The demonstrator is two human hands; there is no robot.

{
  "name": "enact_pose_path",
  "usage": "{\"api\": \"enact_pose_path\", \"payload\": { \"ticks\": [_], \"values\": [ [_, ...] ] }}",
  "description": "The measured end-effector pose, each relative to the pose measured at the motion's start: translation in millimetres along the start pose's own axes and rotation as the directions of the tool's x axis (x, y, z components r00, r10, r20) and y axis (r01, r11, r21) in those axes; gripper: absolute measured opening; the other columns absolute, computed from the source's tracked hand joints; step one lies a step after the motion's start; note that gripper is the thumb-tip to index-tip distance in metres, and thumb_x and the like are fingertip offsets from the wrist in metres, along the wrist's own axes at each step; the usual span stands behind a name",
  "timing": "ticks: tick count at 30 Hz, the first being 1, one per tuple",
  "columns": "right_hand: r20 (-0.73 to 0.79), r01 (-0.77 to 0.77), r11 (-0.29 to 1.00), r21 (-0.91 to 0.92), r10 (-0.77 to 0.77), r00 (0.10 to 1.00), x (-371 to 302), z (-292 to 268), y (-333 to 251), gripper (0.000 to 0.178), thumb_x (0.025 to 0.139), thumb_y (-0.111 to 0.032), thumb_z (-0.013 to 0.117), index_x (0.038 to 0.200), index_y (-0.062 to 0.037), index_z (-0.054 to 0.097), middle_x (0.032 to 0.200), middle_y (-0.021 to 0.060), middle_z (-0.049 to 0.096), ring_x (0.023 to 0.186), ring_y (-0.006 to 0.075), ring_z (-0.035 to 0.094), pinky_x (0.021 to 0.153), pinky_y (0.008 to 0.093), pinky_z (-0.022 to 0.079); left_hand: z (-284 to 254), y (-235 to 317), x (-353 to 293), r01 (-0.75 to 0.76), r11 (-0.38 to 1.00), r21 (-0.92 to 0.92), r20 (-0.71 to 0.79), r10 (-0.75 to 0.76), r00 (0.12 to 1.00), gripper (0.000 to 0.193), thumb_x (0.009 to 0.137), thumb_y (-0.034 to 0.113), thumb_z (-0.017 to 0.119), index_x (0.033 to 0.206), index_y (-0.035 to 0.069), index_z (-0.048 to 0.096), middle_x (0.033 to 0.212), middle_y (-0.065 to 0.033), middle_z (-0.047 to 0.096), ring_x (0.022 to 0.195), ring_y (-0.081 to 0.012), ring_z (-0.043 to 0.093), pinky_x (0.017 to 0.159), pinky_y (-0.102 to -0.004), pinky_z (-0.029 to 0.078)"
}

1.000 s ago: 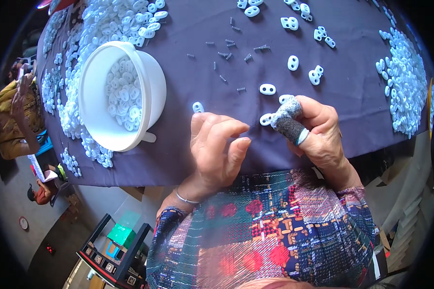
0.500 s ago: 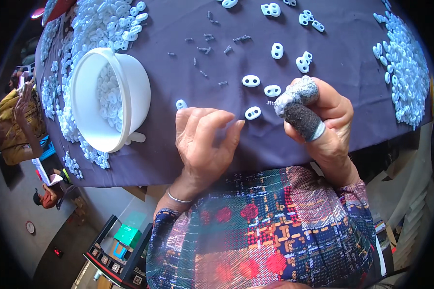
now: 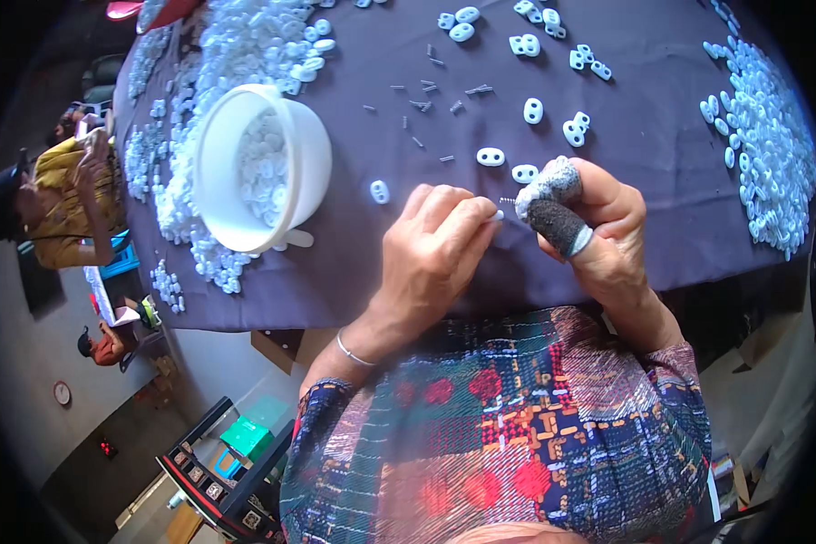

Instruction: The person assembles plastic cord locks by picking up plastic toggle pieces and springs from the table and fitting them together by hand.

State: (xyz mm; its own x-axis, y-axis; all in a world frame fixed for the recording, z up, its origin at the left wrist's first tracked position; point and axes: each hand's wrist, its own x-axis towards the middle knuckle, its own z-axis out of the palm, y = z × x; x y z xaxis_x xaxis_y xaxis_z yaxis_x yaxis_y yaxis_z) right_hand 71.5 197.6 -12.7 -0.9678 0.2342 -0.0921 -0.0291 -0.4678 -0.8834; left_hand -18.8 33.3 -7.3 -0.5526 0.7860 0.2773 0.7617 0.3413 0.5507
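Observation:
My left hand point(image 3: 440, 240) is closed, thumb and forefinger pinching a small white cord-lock piece point(image 3: 497, 216) whose tip shows. Just to its right, my right hand point(image 3: 603, 222) wears cloth fingertip covers, grey-white on one finger and dark on the thumb. Between these covered tips it grips a thin metal spring point(image 3: 508, 200), which points left toward the left hand's fingertips. The two hands are close but apart. Beyond them lie oval white two-holed cord-lock pieces point(image 3: 490, 157). A single cord-lock piece point(image 3: 379, 191) rests left of my left hand.
A white plastic tub point(image 3: 313, 163) with white pieces inside stands at left, beside a large heap of pieces point(image 3: 245, 45). Loose springs point(image 3: 422, 106) are scattered mid-table. Another heap point(image 3: 771, 154) lies at far right. A person in yellow point(image 3: 72, 199) is at far left.
My left hand has moved right toward the right hand and closed on a white piece; the one lying beside it is gone from the cloth. The view has shifted slightly.

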Motion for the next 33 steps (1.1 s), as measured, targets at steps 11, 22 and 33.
{"api": "enact_pose_path", "payload": {
  "ticks": [11, 22, 33],
  "values": [
    [0.092, -0.061, 0.965, -0.257, 0.087, 0.992, 4, 2, -2, 0.014, 0.085, -0.008, 0.069, 0.094, -0.0002, 0.062, 0.080, -0.0026, 0.058, 0.071, 0.0026, 0.051, 0.065, 0.0182, 0.041, -17, -6, -20, 0.511, 0.010, -0.859, 0.421, -0.554, 0.718, 0.019, 0.086, 0.011, 0.069, 0.099, -0.002, 0.067, 0.086, -0.0084, 0.068, 0.074, -0.0124, 0.064, 0.059, -0.0211, 0.050],
    [0.138, -0.115, 0.925, -0.363, 0.176, 0.975, 8, 5, -6, 0.007, 0.086, -0.003, 0.065, 0.087, 0.0006, 0.059, 0.081, -0.0025, 0.053, 0.078, 0.0043, 0.050, 0.070, 0.0202, 0.040, -15, -10, -22, 0.523, -0.041, -0.851, 0.458, -0.545, 0.703, 0.019, 0.087, 0.011, 0.068, 0.100, -0.003, 0.066, 0.086, -0.0090, 0.068, 0.074, -0.0131, 0.065, 0.058, -0.0204, 0.051],
    [0.179, -0.117, 0.885, -0.452, 0.218, 0.959, 7, 6, -5, 0.006, 0.084, -0.001, 0.064, 0.086, 0.0003, 0.058, 0.078, -0.0034, 0.055, 0.077, 0.0032, 0.050, 0.069, 0.0204, 0.041, -17, -6, -25, 0.542, -0.005, -0.840, 0.452, -0.557, 0.696, 0.016, 0.086, 0.007, 0.068, 0.099, -0.003, 0.066, 0.085, -0.0084, 0.068, 0.072, -0.0119, 0.065, 0.058, -0.0190, 0.051]
  ]
}}
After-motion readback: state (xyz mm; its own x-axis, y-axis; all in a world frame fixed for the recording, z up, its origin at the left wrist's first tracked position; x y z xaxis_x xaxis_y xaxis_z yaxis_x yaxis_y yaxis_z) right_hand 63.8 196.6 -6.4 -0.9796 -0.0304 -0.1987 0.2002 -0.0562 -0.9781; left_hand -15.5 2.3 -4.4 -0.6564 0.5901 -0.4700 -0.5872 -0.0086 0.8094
